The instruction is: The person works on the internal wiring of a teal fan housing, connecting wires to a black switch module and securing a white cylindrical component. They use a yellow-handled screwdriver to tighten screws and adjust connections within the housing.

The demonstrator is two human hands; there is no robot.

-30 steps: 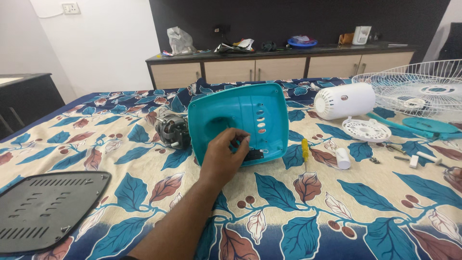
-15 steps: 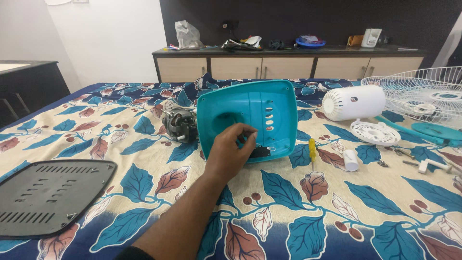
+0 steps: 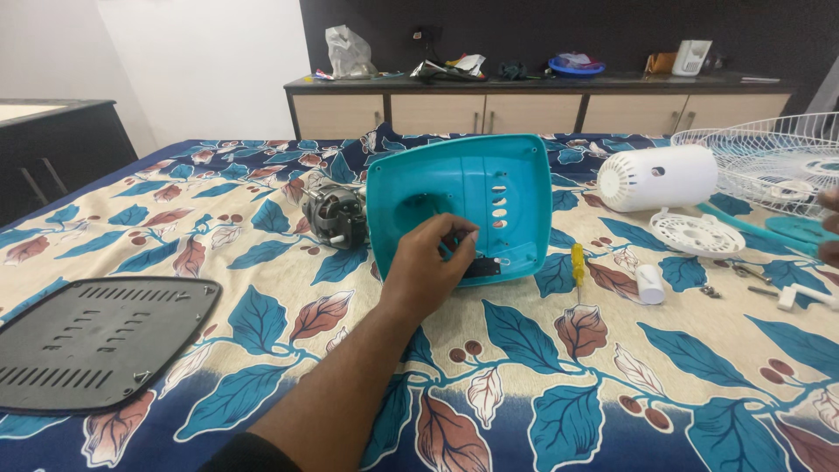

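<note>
- The left hand (image 3: 428, 267) rests on the square teal plastic fan housing (image 3: 459, 205), fingertips pinched together on a small part inside it.
- The housing lies mid-bed on the leaf-patterned bedsheet (image 3: 262, 319), beside a grey electric motor (image 3: 335, 214).
- A yellow-handled screwdriver (image 3: 577, 262) lies just right of the housing.
- Whether the right hand (image 3: 830, 229), at the bed's right edge, is open or closed cannot be told.

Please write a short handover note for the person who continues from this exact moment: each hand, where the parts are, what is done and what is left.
Left hand: fingers inside the teal fan housing, at a small dark part near its lower edge; whether they grip it cannot be told.
Right hand: only a sliver shows at the right edge.
Parts: motor beside the housing's left side; yellow screwdriver to its right; white motor cover, white grille and small screws further right; black base plate lies apart at the left.
Done: fan is in pieces on the bed.
Left: all parts are unjoined.
</note>
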